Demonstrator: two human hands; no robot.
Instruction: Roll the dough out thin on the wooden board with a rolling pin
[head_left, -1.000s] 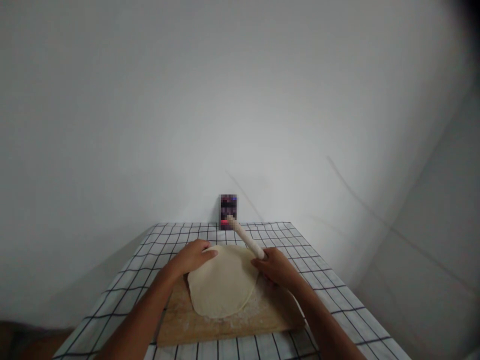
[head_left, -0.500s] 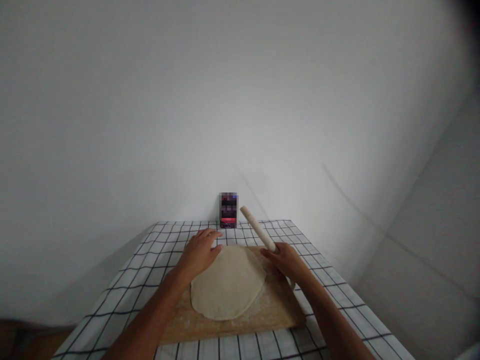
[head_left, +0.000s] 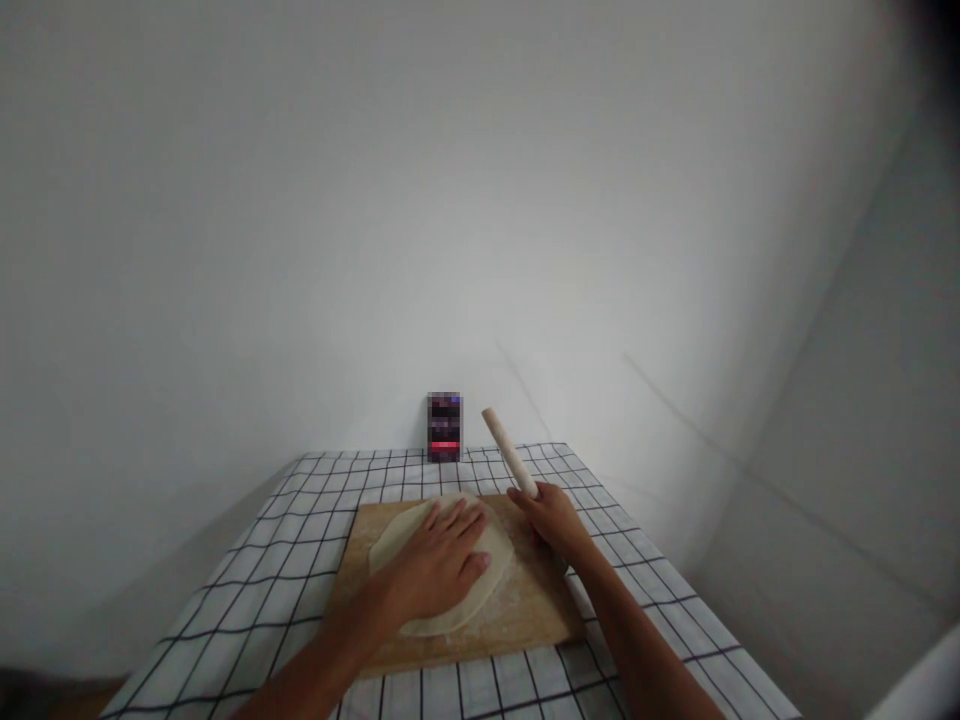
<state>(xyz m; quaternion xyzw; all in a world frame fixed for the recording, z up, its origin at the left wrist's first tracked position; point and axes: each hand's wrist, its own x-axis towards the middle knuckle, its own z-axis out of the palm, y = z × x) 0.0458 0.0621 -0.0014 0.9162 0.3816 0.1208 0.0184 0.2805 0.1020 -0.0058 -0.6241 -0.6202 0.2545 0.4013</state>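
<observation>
A flat, roundish sheet of dough [head_left: 397,540] lies on a floured wooden board [head_left: 540,620]. My left hand [head_left: 448,560] is over the middle of the dough, fingers stretched out and a little apart, palm down on it. Part of the sheet is hidden beneath that hand and forearm. Beside the board's right half, my right hand [head_left: 553,520] is wrapped round a pale wooden rolling pin [head_left: 508,450]. The pin slants up and away to the left, its far end raised; most of its near end is hidden behind the hand and wrist.
A white tablecloth with dark checks [head_left: 285,545] covers the table under the board. At the table's far edge a blurred dark upright panel with a red band [head_left: 445,428] leans by the pale wall [head_left: 480,250]. Another wall meets it at the right.
My left hand has moved from the dough's far left edge onto its middle. The rolling pin stays in my right hand, tilted slightly steeper. The whole view has shifted a little.
</observation>
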